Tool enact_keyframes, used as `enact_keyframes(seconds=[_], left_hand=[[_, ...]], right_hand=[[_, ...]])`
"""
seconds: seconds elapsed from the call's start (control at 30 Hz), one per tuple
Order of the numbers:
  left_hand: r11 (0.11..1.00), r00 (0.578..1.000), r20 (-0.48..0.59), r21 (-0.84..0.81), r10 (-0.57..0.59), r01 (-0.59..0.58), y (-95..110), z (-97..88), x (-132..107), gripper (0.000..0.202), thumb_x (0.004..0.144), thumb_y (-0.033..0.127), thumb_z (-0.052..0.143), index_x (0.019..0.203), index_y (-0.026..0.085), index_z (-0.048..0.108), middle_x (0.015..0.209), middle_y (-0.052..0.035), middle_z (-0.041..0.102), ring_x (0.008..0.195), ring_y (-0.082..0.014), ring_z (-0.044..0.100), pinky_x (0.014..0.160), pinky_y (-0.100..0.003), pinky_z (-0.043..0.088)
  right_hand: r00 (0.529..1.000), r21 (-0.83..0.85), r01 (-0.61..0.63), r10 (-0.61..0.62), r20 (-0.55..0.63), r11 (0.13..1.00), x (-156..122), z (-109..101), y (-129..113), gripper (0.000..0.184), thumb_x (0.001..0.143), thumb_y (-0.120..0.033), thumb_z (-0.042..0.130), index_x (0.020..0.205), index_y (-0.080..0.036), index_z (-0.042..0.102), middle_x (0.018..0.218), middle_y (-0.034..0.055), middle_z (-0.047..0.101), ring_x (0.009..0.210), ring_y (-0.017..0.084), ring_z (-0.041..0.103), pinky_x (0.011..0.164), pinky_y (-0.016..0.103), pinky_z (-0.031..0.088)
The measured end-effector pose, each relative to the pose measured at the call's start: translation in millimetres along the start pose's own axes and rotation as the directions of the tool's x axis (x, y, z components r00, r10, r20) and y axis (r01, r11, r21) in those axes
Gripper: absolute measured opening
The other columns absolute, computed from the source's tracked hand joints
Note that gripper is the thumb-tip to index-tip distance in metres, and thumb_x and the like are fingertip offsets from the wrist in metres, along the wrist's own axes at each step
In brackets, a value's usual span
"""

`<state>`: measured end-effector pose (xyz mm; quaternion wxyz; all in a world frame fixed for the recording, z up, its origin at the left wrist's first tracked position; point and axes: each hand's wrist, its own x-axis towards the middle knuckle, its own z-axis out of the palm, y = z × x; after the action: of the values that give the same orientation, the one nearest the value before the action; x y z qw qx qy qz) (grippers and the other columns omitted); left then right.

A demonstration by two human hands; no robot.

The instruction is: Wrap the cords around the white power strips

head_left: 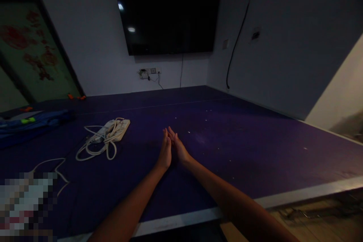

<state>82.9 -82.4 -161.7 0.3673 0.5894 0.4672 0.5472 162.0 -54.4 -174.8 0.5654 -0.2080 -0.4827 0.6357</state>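
Note:
Over the purple tabletop (198, 193), my left hand (165, 151) and my right hand (179, 146) meet at the fingertips, palms facing each other. Fingers on both are stretched out straight, and a gap shows between the heels of the hands. I see nothing held in either one. Small white specks lie on the purple surface just to the right of my right hand. A white power strip (122, 130) with its looped cord rests to the left of my left hand, apart from it.
A dark television (170, 15) hangs on the back wall above sockets (153, 70) with cables. Blue cloth (42, 120) lies at the far left, with small orange items behind it. A blurred-out item (25, 204) sits at the near left. The table's pale front edge (181, 219) runs below my forearms.

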Motion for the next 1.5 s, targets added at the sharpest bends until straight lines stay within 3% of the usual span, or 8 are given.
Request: enact_keyframes(seconds=[0.37, 0.67, 0.83, 1.0, 1.17, 1.23, 1.4, 1.5], left_hand=[[0.996, 0.992, 0.109, -0.062, 0.064, -0.057, 9.2, 10.3, -12.4, 0.075, 0.089, 0.063, 0.02, 0.15, 0.019, 0.014, 0.158, -0.0058, 0.008, 0.144, -0.017, 0.004, 0.118, -0.037, 0.008], [0.999, 0.998, -0.043, -0.003, -0.039, 0.039, 1.4, 0.1, 1.3, 0.071, 0.092, 0.058, 0.02, 0.149, 0.016, 0.017, 0.157, -0.0094, 0.006, 0.144, -0.0179, 0.005, 0.118, -0.038, 0.008], [0.996, 0.996, 0.028, -0.046, 0.082, -0.081, 4.8, 3.7, -8.1, 0.072, 0.09, 0.061, 0.017, 0.147, 0.018, 0.024, 0.155, -0.0105, 0.022, 0.142, -0.0206, 0.02, 0.116, -0.04, 0.016], [0.882, 0.955, 0.183, 0.372, 0.235, -0.289, 4.1, 0.0, -7.0, 0.07, 0.09, 0.061, 0.02, 0.146, 0.021, 0.029, 0.155, -0.0083, 0.022, 0.144, -0.0217, 0.011, 0.117, -0.046, 0.007], [0.765, 0.986, -0.166, 0.639, 0.032, 0.083, -11.2, -14.8, 8.9, 0.07, 0.092, 0.054, 0.019, 0.145, 0.01, 0.027, 0.155, -0.0181, 0.01, 0.143, -0.0296, -0.005, 0.11, -0.061, 0.005], [0.757, 0.974, -0.219, 0.646, 0.064, 0.096, -14.3, -19.6, 11.6, 0.07, 0.092, 0.053, 0.02, 0.147, 0.009, 0.023, 0.155, -0.0194, 0.008, 0.143, -0.0294, -0.007, 0.11, -0.06, 0.007], [0.64, 0.953, 0.099, 0.721, 0.286, -0.267, -5.7, -16.7, 5.8, 0.065, 0.092, 0.052, 0.028, 0.148, 0.022, 0.022, 0.157, -0.0101, 0.014, 0.144, -0.0237, -0.003, 0.114, -0.053, 0.008], [0.553, 0.96, 0.073, 0.804, 0.269, -0.216, -2.0, -15.8, 5.8, 0.064, 0.091, 0.052, 0.029, 0.144, 0.017, 0.033, 0.156, -0.0138, 0.017, 0.145, -0.0278, 0.0, 0.112, -0.057, 0.004]], right_hand=[[0.996, 0.022, 0.015, -0.013, -0.085, 1.0, 5.0, -7.9, -2.7, 0.068, 0.079, -0.069, 0.048, 0.137, -0.032, 0.046, 0.148, 0.0013, 0.039, 0.137, 0.022, 0.033, 0.112, 0.043, 0.024], [0.996, -0.037, 0.081, -0.08, 0.032, 0.996, 0.3, 0.0, 5.3, 0.065, 0.078, -0.068, 0.051, 0.132, -0.031, 0.053, 0.146, 0.0027, 0.043, 0.135, 0.023, 0.037, 0.113, 0.043, 0.02], [0.992, -0.024, 0.056, -0.059, -0.115, 0.998, 6.6, -7.5, 0.9, 0.059, 0.079, -0.065, 0.052, 0.129, -0.033, 0.054, 0.147, -0.0002, 0.041, 0.138, 0.02, 0.032, 0.114, 0.041, 0.019], [0.99, 0.181, -0.056, 0.079, -0.121, 0.982, 8.5, -7.3, -14.1, 0.059, 0.083, -0.067, 0.039, 0.118, -0.025, 0.062, 0.133, 0.0073, 0.056, 0.132, 0.024, 0.041, 0.11, 0.046, 0.026], [0.996, 0.247, -0.055, 0.069, -0.05, 0.967, 3.5, -7.2, -35.6, 0.068, 0.086, -0.069, 0.025, 0.116, -0.021, 0.062, 0.131, 0.012, 0.057, 0.128, 0.027, 0.046, 0.107, 0.048, 0.028], [0.994, 0.229, -0.072, 0.088, -0.058, 0.971, 2.4, -8.3, -39.3, 0.068, 0.087, -0.068, 0.021, 0.118, -0.022, 0.061, 0.133, 0.0117, 0.056, 0.127, 0.027, 0.047, 0.106, 0.048, 0.029], [0.987, 0.19, -0.146, 0.155, -0.035, 0.971, 2.5, -7.5, -37.7, 0.074, 0.086, -0.068, 0.015, 0.12, -0.019, 0.059, 0.127, 0.0143, 0.06, 0.118, 0.027, 0.054, 0.101, 0.046, 0.035], [0.987, 0.217, -0.148, 0.159, -0.031, 0.965, 2.0, -6.6, -39.8, 0.073, 0.087, -0.067, 0.016, 0.119, -0.018, 0.058, 0.12, 0.0149, 0.064, 0.11, 0.027, 0.06, 0.098, 0.045, 0.038]])
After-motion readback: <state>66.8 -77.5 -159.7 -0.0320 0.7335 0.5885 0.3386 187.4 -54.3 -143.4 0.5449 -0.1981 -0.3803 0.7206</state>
